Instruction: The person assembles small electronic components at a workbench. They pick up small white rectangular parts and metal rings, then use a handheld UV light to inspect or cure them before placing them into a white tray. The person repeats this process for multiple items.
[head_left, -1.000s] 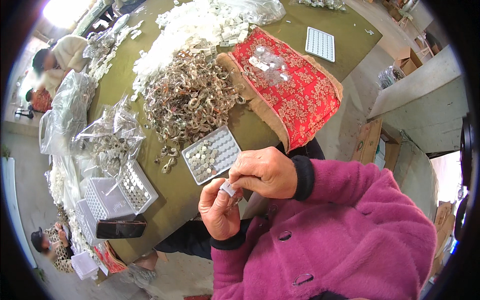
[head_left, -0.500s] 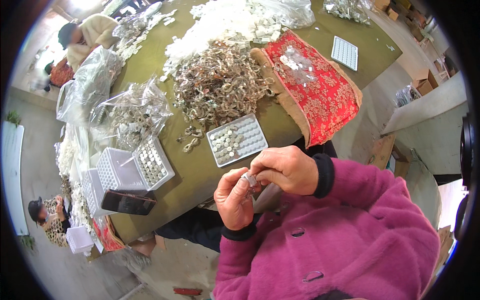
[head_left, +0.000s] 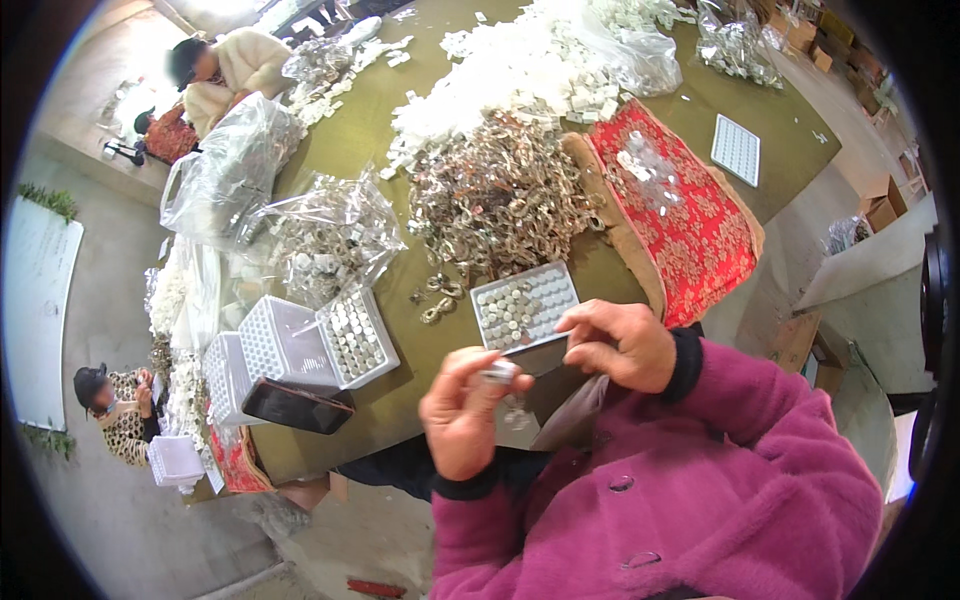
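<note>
My left hand (head_left: 462,412) is closed, pinching a small whitish piece (head_left: 499,372) between thumb and fingers; a clear, shiny strip hangs below it. The exact kind of piece is too small to make out. My right hand (head_left: 625,343) is apart from it, with thumb and forefinger spread and nothing visible between them. Its fingertips are at the near right corner of a white tray (head_left: 552,338) with round pockets. Small round silvery discs (head_left: 510,308) lie in the tray's left part. Beyond it spreads a heap of tangled brownish and clear loops (head_left: 505,195).
White pieces (head_left: 530,65) pile up behind the loops. Left stand stacked white trays (head_left: 275,340), a disc-filled tray (head_left: 358,338), a dark phone (head_left: 297,406) and clear plastic bags (head_left: 235,170). Red patterned cloth (head_left: 680,225) lies right, another tray (head_left: 736,150) beyond. Other people sit at left.
My hands have come apart: the right has moved away to the right, toward the tray, while the left keeps the small whitish piece. The whole view has shifted slightly.
</note>
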